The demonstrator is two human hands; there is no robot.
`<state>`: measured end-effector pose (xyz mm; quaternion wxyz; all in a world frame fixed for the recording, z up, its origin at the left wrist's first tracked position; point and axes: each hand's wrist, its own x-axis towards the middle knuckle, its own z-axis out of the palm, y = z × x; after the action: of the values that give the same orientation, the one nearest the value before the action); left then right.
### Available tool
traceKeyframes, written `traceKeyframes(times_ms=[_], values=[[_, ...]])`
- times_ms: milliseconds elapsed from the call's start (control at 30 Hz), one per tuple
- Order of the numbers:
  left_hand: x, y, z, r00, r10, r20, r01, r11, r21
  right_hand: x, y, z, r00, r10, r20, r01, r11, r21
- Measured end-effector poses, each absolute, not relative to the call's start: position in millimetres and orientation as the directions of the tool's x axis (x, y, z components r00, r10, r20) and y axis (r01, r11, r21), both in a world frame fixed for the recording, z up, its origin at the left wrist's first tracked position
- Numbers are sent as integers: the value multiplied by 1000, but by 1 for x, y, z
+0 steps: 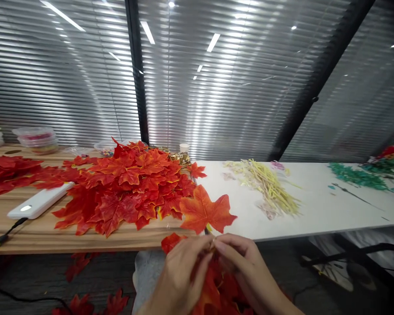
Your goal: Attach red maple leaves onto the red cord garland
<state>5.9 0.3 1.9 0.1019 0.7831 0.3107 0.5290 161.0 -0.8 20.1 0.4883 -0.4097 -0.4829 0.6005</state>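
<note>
My left hand (184, 264) and my right hand (246, 260) meet just in front of the table edge, thumbs and fingertips pinched together. At their fingertips is the stem end of an orange-red artificial maple leaf (206, 211), its blade standing up beyond the fingers. A small brownish bit shows between the fingers, too small to name. More red maple leaves (213, 291) hang or lie below my hands, partly hidden by them. A large heap of red maple leaves (134, 183) lies on the table to the left.
A white power bank (41, 202) with a cable lies on the wooden table (118, 243). Yellow stems (272, 186) and green sprigs (357, 176) lie on the white table (318, 214). Plastic tubs (37, 140) and a paper cup (184, 148) stand behind. Fallen leaves (114, 302) lie below.
</note>
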Motion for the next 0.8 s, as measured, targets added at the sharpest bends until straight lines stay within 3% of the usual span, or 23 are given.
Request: traceKeyframes(times_ms=[133,233,367,600,800], values=[[3,4,22,136,871,473,231,-492,839,153,12,32,-218,975,35,-232,-17,-973],[3,12,35,168,948,269,27,-277,960,151,21,40,-227,972,66,-212,17,-977],[7,26,47,276,947,163,-33,-161,986,158,29,47,-206,973,102,-147,72,-986],[3,42,59,464,876,130,69,-182,981,181,35,51,-276,948,157,-25,156,-987],[-9,48,68,491,869,65,165,-166,972,181,43,50,-342,924,173,-22,176,-984]])
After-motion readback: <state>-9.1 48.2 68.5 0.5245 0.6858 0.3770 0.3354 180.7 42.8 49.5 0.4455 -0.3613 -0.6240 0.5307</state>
